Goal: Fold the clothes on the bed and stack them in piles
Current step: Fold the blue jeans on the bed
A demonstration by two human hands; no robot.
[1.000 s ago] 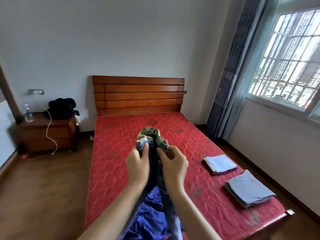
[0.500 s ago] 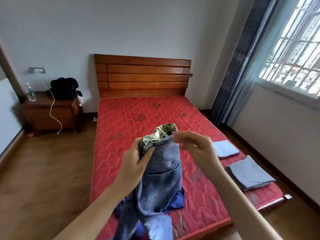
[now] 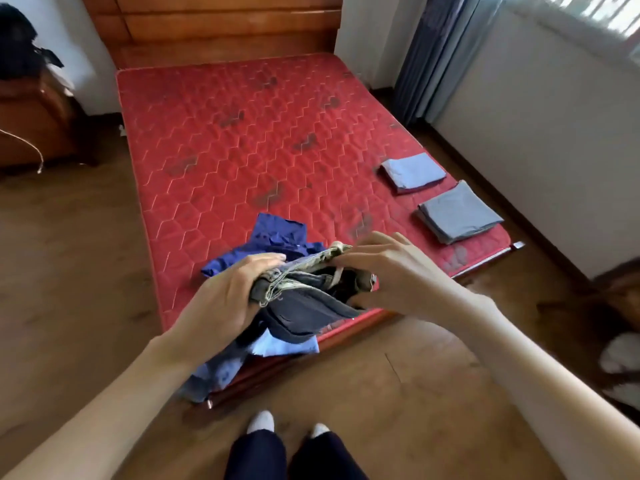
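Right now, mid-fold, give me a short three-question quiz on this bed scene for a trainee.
1. True or false: both the left hand and the right hand hold the jeans at the waistband.
2. How many folded piles lie along the right edge of the red mattress?
3. Multiple choice: the dark blue garment lies A) on the floor, B) on the mattress behind the jeans, C) on the nightstand.

Key
1. True.
2. Two: a light blue pile and a grey pile.
3. B.
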